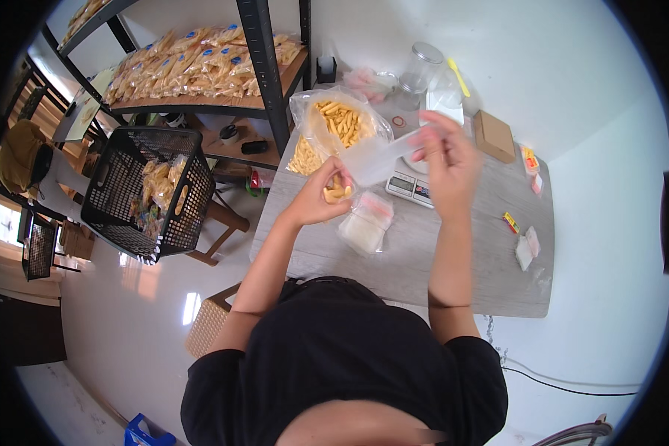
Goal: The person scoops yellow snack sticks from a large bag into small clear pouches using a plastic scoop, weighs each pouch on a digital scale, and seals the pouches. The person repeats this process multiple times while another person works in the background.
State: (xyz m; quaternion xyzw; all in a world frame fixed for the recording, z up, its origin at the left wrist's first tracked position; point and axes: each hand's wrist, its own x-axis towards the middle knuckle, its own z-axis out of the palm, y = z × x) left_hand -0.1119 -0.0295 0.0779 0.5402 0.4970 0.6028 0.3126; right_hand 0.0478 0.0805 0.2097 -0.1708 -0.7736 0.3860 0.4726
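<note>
My left hand [324, 195] holds the filled bottom of a small clear plastic bag, with finger-shaped yellow snacks [338, 193] in it. The bag's long clear upper part [373, 161] stretches up and right to my right hand [445, 156], whose blurred fingers pinch its end. Behind the bag stands a large open plastic bag of the same snacks [343, 124], with more snacks [306, 156] lying at its left. A white digital kitchen scale [402, 185] sits partly hidden under my right hand. Nearer me lies a stack of flat clear bags [368, 223].
At the back of the grey table [401, 267] are a clear jar [421, 67], a yellow utensil [458, 77] and a cardboard box [494, 136]. Small packets [528, 248] lie at right. Left are a black plastic crate [145, 189] and a metal shelf with bagged snacks [200, 61].
</note>
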